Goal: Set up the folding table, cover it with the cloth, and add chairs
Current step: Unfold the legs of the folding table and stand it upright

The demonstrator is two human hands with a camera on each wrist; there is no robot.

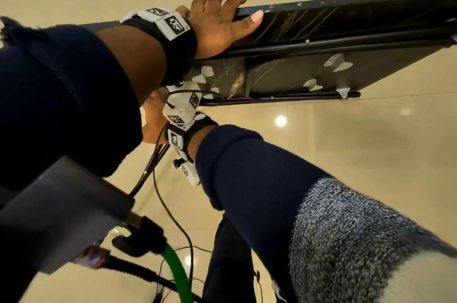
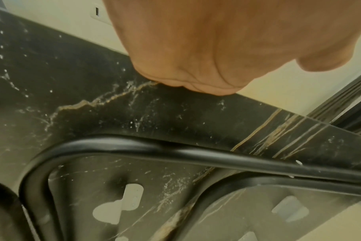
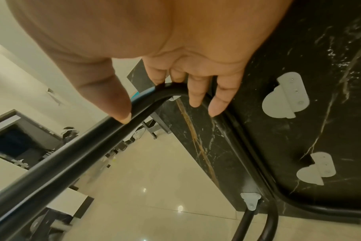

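The folding table [image 1: 346, 28] stands on its edge above the floor, its black marbled underside facing me. My left hand [image 1: 235, 10] grips its top edge, thumb flat on the underside and fingers over the far side. In the left wrist view only the palm [image 2: 196, 48] shows, lying over that edge of the table [image 2: 93, 114]. My right hand [image 1: 152, 127] is lower and mostly hidden behind my left forearm. In the right wrist view that hand [image 3: 161, 76] holds a black tubular leg frame [image 3: 62, 154] at its bend, thumb on the tube, swung away from the table's underside [image 3: 299, 48].
White hinge brackets [image 3: 284, 96] and more black leg tubes [image 1: 321, 41] lie on the underside. Glossy beige floor tiles [image 1: 346, 154] surround me. A dark recorder box [image 1: 61, 211] with cables hangs at my chest. Dark furniture [image 3: 17, 141] stands by the wall.
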